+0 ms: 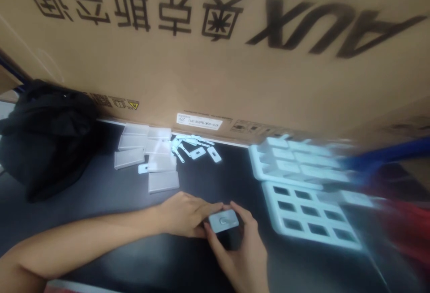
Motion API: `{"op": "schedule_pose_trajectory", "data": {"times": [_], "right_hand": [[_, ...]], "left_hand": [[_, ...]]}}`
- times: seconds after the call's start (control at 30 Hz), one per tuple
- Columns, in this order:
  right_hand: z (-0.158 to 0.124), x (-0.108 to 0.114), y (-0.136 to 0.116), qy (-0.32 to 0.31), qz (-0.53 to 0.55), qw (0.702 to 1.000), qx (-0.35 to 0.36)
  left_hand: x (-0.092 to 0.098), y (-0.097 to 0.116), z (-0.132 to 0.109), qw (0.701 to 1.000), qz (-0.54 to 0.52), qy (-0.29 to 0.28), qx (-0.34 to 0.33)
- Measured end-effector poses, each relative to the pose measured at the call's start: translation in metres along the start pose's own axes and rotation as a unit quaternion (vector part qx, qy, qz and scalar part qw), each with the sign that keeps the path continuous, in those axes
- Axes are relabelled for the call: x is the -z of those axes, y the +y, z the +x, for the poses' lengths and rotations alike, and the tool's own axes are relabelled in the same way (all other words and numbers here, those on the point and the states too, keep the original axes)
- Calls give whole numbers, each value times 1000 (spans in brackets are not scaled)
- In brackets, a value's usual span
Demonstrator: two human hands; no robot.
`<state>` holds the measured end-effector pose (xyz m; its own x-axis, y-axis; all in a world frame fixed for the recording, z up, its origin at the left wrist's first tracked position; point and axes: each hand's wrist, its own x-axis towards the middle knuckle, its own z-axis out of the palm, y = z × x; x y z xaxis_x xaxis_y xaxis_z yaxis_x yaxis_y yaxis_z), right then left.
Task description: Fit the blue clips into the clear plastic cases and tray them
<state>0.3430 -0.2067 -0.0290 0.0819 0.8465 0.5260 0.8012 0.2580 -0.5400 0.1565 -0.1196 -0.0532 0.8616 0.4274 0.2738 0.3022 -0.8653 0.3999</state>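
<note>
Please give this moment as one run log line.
left hand: grips small grey part | right hand: grips it too | surface: black table | right: white trays | behind: clear plastic pieces, cardboard box

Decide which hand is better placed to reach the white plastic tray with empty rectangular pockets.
Right, probably. The right hand grips the small grey rectangular plastic part on the side facing that white plastic tray; the left hand holds the part's far end.

1. A small assembly or packing workshop.
2. A big printed shipping carton [215, 51] walls off the dark counter [101, 194].
3. Batches of identical white plastic parts [148, 158] lie loose.
4. White sorting trays [309, 214] with compartments sit alongside.
</note>
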Motion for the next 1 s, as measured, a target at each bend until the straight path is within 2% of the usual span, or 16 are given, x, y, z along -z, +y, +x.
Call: {"op": "schedule_pose_trajectory", "data": {"times": [0.1,0.17,0.27,0.37,0.47,0.53,0.7,1.0], "right_hand": [[14,21,19,34,-49,998,32],[25,40,42,90,-127,986,57],[39,72,87,170,-264,947,65],[47,101,137,221,-343,912,51],[49,118,177,242,-383,890,50],[49,121,191,230,-382,894,46],[46,108,192,162,-358,919,-8],[46,96,166,86,-398,913,-37]], "left_hand": [[1,2,1,1000,21,-5,5],[3,3,1,999,29,-19,9],[6,4,2,999,30,-38,11],[9,6,5,999,31,-42,13],[10,6,7,998,30,-47,16],[10,6,8,998,25,-47,13],[10,5,9,999,15,-32,2],[9,4,8,1000,16,-24,-11]]}}
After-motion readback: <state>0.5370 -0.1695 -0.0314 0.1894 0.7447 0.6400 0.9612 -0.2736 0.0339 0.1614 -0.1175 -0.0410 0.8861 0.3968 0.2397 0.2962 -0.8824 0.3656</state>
